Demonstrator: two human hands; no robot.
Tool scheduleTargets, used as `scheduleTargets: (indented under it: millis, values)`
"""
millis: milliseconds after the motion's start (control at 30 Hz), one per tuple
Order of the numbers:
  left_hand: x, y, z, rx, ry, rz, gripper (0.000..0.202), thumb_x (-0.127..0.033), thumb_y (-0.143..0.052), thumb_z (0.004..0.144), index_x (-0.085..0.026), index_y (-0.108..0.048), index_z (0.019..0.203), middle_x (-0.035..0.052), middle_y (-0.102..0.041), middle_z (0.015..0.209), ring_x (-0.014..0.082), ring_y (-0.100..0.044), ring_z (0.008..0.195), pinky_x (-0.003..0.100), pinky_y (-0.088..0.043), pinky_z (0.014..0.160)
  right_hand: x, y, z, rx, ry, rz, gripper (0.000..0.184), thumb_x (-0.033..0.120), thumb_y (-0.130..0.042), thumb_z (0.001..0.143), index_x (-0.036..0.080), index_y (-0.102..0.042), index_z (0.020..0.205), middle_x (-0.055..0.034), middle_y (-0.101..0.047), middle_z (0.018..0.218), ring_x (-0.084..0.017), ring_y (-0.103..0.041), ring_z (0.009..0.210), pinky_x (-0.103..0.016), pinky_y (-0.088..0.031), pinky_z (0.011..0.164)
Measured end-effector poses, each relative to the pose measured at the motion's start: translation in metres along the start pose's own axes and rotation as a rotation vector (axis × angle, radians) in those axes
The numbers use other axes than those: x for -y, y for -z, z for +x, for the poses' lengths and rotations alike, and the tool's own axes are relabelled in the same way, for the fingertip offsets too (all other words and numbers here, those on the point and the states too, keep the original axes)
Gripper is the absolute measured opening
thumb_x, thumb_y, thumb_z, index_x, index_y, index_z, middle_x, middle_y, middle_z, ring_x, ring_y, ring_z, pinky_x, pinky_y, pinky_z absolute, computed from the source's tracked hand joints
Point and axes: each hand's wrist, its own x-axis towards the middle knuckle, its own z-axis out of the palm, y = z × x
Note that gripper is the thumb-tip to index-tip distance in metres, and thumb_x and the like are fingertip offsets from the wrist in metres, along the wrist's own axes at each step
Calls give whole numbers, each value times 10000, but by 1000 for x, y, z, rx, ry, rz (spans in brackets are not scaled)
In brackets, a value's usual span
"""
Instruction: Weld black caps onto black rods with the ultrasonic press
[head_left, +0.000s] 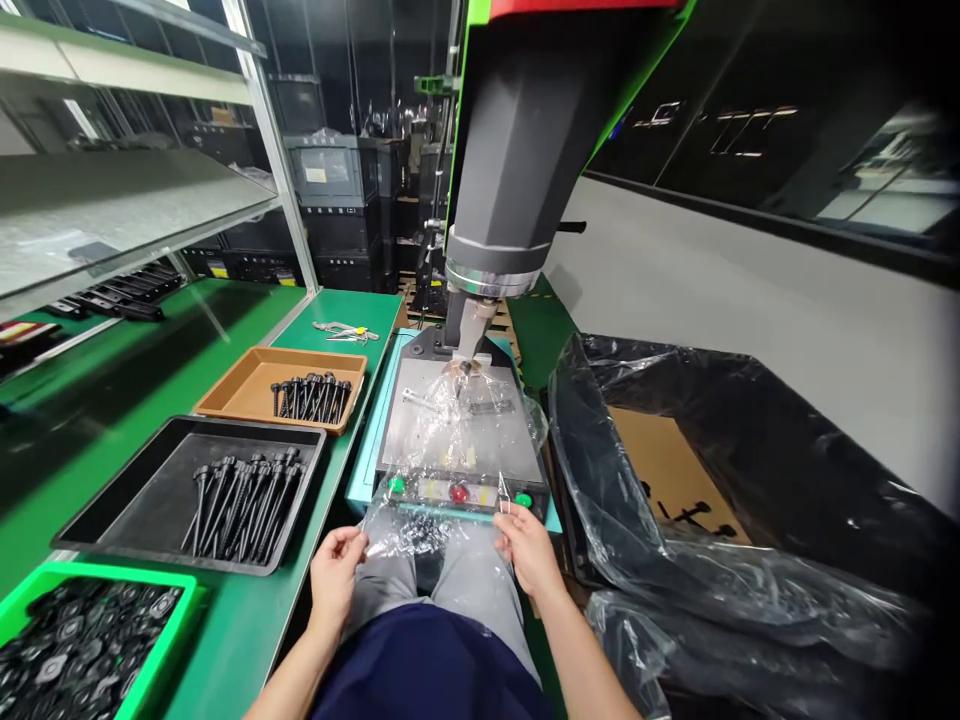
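Observation:
A clear plastic bag (442,440) is stretched between my two hands and drapes over the front of a press machine (501,160). My left hand (337,572) pinches its near left corner, and my right hand (525,548) pinches the near right edge. Through the film show the machine's grey base plate (495,445), a red button (458,493) and two green buttons (523,500) along the front panel. The metal horn (474,325) points down at the far part of the film; whether they touch I cannot tell.
Left, on a green table (300,625), a brown tray (240,385) and a black tray (142,490) hold black rod-like parts. A green bin (187,610) contains small black parts. On the right, a carton lined with black plastic (750,420) has several dark parts inside. Pliers (341,330) lie farther back.

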Motion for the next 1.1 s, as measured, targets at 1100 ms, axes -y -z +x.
scheduleTargets:
  millis: [1100]
  values:
    - [-7, -9, -8, 529, -61, 653, 238, -244, -604, 788, -187, -702, 996, 103, -644, 1271, 240, -630, 1106, 343, -521, 881, 201, -112, 176, 102, 935, -1118, 272, 382, -494, 847, 182, -659, 762, -177, -680, 940, -328, -592, 1003, -437, -456, 903]
